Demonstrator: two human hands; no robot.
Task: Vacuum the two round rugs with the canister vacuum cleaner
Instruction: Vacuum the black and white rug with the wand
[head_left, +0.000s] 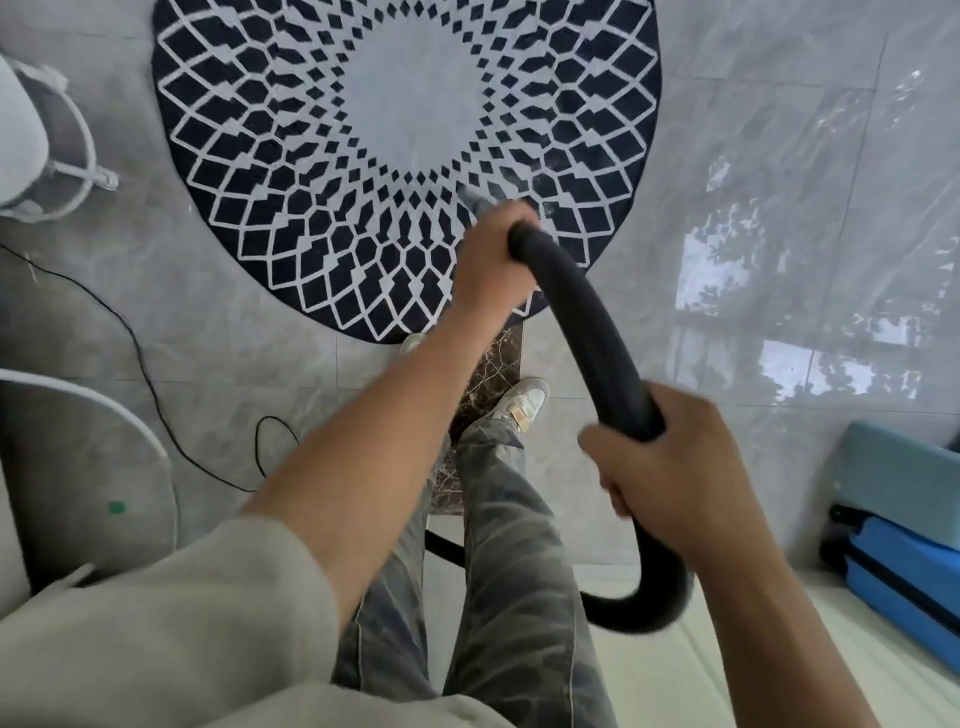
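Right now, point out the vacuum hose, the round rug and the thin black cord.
vacuum hose (587, 332), head view, mid-length between the hands.
round rug (410, 98), head view, pale centre.
thin black cord (136, 343), head view, stretch across the left floor tiles.

— What's the floor (753, 130) like?
— Grey marble-look tiles, glossy. A bright window reflection (722, 270) with leaf shapes lies on the right, and one dark brown tile (496, 364) sits in the middle.
— Furniture?
— A white stool (47, 145) at upper left, a round white table (104, 410) below it, a thin black cable (135, 343) between. Blue cases (904, 530) at right.
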